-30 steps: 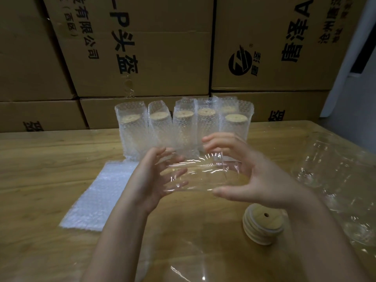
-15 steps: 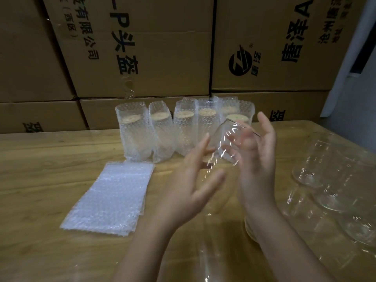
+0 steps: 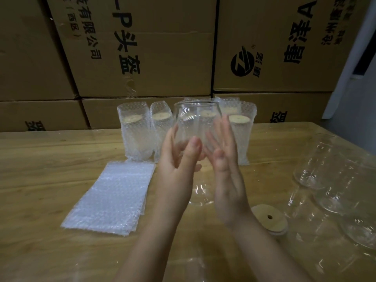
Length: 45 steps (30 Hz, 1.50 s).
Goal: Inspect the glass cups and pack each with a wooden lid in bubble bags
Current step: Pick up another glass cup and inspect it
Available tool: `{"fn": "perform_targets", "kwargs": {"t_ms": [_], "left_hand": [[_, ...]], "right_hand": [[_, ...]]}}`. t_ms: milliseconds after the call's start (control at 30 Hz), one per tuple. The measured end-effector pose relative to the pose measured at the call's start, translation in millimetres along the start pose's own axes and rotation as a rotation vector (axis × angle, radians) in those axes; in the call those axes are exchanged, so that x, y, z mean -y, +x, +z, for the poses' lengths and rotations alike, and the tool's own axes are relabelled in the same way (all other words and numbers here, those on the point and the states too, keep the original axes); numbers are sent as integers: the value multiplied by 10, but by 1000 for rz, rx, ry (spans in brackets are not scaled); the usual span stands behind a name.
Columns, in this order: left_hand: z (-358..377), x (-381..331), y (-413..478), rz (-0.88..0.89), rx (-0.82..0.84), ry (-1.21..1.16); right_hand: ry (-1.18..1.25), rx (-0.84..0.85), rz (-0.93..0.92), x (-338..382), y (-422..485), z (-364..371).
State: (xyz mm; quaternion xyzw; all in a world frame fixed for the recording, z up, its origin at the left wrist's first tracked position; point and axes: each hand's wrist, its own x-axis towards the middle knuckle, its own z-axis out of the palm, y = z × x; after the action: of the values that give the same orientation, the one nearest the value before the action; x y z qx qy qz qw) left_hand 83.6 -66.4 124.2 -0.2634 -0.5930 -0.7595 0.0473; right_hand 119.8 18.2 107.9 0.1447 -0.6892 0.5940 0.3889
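Note:
I hold a clear glass cup (image 3: 195,121) upright above the wooden table (image 3: 50,159), its rim at the top. My left hand (image 3: 179,161) and my right hand (image 3: 225,159) press it from either side with straight fingers. The left thumb lies across the front of the glass. A stack of flat bubble bags (image 3: 109,198) lies to the left of my hands. Round wooden lids (image 3: 268,219) with a small hole are stacked by my right forearm. Several cups packed in bubble bags (image 3: 134,133) with lids on stand in a row behind.
Several bare glass cups (image 3: 333,180) stand at the right side of the table. Large cardboard cartons (image 3: 162,58) with black print form a wall right behind the table.
The cup went from lying sideways between my hands to standing upright and higher. Both hands have straightened and now lie flat along its sides.

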Motion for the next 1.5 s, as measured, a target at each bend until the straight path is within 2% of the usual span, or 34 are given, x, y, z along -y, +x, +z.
{"fn": "perform_targets", "kwargs": {"t_ms": [67, 133, 267, 400, 467, 667, 833, 1000, 1133, 1233, 1367, 1433, 1500], "left_hand": [[-24, 8, 11, 38, -76, -27], [-51, 22, 16, 80, -153, -53], [-50, 25, 22, 165, -214, -13], [-58, 45, 29, 174, -137, 50], [-40, 58, 23, 140, -63, 51], [86, 83, -27, 161, 65, 73], [108, 70, -54, 161, 200, 6], [78, 145, -38, 147, 223, -81], [42, 197, 34, -50, 75, -318], [-10, 222, 65, -48, -12, -204], [64, 174, 13, -55, -39, -123], [84, 171, -21, 22, -51, -72], [71, 167, -39, 33, -28, -73]], "right_hand": [[-2, 32, 46, -32, -48, 51], [-106, 31, 46, -64, -110, 113], [-452, -8, -177, -121, -193, 214], [-580, 40, -331, -119, -127, 129], [-555, 55, -340, -109, -69, 55], [-242, 27, -172, -11, 85, -106], [132, 21, 123, 108, 152, -292], [166, 143, 200, 153, 200, -325], [147, 216, 193, 90, 133, -270], [51, 140, 139, 27, 91, -241], [-183, 79, -86, -10, 88, -144], [-155, 90, -97, -11, 65, -107], [-38, 91, -4, 26, 72, -112]]}}
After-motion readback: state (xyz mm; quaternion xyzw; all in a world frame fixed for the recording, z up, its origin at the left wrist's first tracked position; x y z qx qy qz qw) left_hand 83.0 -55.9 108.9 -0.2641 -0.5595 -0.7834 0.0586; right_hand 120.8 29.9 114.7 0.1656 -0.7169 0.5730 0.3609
